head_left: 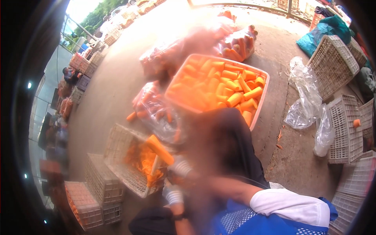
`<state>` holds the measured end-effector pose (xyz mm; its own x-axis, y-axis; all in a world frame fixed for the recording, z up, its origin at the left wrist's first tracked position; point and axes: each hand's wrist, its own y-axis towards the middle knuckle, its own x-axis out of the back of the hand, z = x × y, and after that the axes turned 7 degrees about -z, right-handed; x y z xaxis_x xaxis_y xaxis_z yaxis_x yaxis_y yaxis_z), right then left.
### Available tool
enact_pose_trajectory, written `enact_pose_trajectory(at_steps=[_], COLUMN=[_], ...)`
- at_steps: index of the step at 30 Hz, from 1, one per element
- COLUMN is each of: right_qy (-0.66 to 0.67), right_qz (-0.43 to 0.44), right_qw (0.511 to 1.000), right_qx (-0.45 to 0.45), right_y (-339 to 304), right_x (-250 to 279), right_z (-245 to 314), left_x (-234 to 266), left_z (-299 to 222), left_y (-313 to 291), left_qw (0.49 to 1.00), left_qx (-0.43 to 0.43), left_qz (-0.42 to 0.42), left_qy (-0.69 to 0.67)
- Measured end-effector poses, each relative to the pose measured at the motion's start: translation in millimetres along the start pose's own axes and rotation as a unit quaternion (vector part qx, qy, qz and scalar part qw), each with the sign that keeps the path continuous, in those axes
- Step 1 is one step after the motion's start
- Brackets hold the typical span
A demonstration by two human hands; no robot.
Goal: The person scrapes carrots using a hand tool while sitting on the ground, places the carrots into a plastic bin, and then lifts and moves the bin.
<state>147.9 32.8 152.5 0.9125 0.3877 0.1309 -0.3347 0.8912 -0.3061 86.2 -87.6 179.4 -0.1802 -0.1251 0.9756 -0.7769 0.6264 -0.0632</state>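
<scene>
An orange carrot [159, 149] slants over a pale plastic crate [123, 156] that holds a heap of orange peelings [145, 159]. At the carrot's lower end, my right hand [181, 167], in a pale striped glove, is closed against it and appears to grip it. My left hand [172, 194], in a similar glove, is just below, beside the crate's near rim; its fingers are blurred and I cannot tell what they hold. A pale narrow bar [156, 165] stands at the crate's edge under the carrot. Haze smears the middle of the view.
Beyond my knee [231, 129] sits a pale tub [259, 102] full of peeled carrots. Clear bags of carrots [239, 45] lie behind it, another bag [156, 111] to its left. Crates [100, 182] stack at left, more crates [344, 129] at right, near crumpled plastic [303, 96].
</scene>
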Motion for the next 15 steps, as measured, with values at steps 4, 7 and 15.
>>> enact_pose_trajectory(at_steps=[4, 7, 15], right_qy=[0.002, 0.023, 0.212], right_qz=[-0.021, -0.02, 0.14], right_qw=[0.998, 0.996, 0.967], right_qx=[0.055, 0.09, -0.005], right_y=[14.7, -4.7, 16.6], right_x=[14.4, 15.4, 51.6], right_z=[-19.5, 18.8, 67.7], left_x=[-10.2, -1.8, 52.7], left_z=[-18.2, 32.9, 5.5], left_y=[5.1, 30.0, 97.9], left_qw=[0.998, 0.999, 0.921], left_qx=[-0.027, 0.015, -0.294], left_qz=[0.028, 0.028, -0.113], left_qy=[0.042, -0.037, -0.231])
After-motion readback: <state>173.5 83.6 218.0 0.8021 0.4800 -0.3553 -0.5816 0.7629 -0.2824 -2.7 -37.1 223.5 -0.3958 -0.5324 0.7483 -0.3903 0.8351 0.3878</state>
